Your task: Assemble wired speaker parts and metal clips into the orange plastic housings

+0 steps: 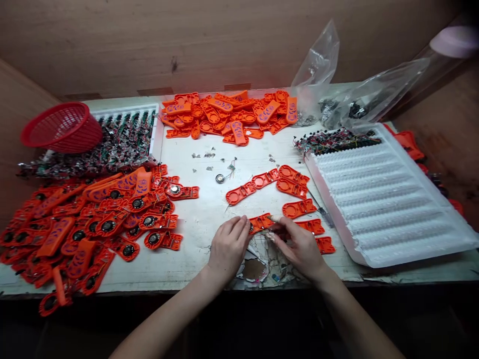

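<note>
Near the table's front edge, my left hand (229, 245) grips the left, rounded end of an orange plastic shell (261, 223). My right hand (297, 247) has its thumb and fingers at the shell's right end, closed on it. A dark round part shows inside the shell beside my left fingertips. Several more open orange shells (241, 193) lie just beyond and to the right of my hands. A loose round speaker (220, 178) with thin wires rests beyond my left hand, near small metal pieces (209, 154).
Shells with round speakers are heaped at the left (108, 225). Behind are a red basket (71, 127) on wired parts and another orange pile (213, 113). A white foam tray (396, 194) stands right, with clear bags (318, 65) behind. Torn paper (279, 259) lies between my hands.
</note>
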Motion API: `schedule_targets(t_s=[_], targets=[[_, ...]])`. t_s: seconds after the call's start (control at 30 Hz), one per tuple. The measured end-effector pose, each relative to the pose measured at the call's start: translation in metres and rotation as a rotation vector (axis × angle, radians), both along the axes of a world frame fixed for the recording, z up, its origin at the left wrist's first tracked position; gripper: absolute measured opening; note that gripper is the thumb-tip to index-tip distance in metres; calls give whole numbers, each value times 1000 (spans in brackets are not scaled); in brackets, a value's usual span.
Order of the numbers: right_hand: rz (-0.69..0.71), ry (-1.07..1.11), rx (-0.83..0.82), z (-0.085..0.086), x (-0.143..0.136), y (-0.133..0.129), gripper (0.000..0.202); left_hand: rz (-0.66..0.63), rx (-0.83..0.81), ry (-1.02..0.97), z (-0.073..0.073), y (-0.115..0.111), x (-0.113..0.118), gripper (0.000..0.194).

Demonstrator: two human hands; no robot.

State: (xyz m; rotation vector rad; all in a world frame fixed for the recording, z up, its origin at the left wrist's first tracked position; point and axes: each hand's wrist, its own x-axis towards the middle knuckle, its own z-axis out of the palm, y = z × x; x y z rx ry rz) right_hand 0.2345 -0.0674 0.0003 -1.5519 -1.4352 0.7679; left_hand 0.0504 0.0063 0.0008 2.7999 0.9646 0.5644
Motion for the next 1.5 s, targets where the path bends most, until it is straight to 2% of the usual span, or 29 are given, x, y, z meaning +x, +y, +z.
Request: schedule_targets(t_s=[0.07, 0.17, 0.27, 0.33, 0.4, 0.5, 0.6, 0.67, 0.77, 0.87, 0.93, 1.07, 1.13, 1.23, 1.37, 1.5], targets=[[-79, 205, -103, 2, -4, 5, 27, 3, -92, -41, 9, 4, 3, 33], [-104, 465, -203, 10, -9, 14, 25, -62, -257, -189, 18, 6, 12, 43], [-66, 577, -226, 18, -8, 16, 27, -49, -403, -341, 18, 6, 21, 32], [-57, 561, -237, 21, -4, 14, 29, -4, -482, -412, 17, 7, 24, 20], [-46, 459, -254, 22, 1, 11, 28, 17, -585, -469, 16, 9, 25, 13], [45, 279, -275, 26, 6, 10, 20, 18, -764, -509, 16, 11, 24, 15], [103, 97, -215, 29, 3, 14, 13, 28, -867, -544, 15, 11, 23, 16], [68, -70, -142, 29, 0, 16, 13, 45, -849, -542, 16, 12, 24, 16], [53, -241, -42, 25, -3, 17, 12, 64, -689, -434, 20, 14, 25, 13], [115, -255, 2, 21, -4, 15, 12, 56, -588, -338, 25, 17, 26, 10], [108, -268, 0, 22, -3, 14, 14, 29, -554, -313, 29, 19, 25, 7], [24, -265, -105, 27, -3, 9, 21, 47, -463, -423, 32, 25, 19, 6], [-23, -217, -179, 26, -2, 5, 23, 13, -475, -456, 27, 27, 14, 19], [-90, -199, -252, 21, -1, 0, 25, -143, -506, -344, 12, 26, 10, 42], [-105, -248, -276, 15, 1, -3, 24, -127, -429, -260, -4, 20, 11, 31], [-128, -305, -277, 15, -1, -2, 23, -113, -445, -289, -6, 18, 12, 30]])
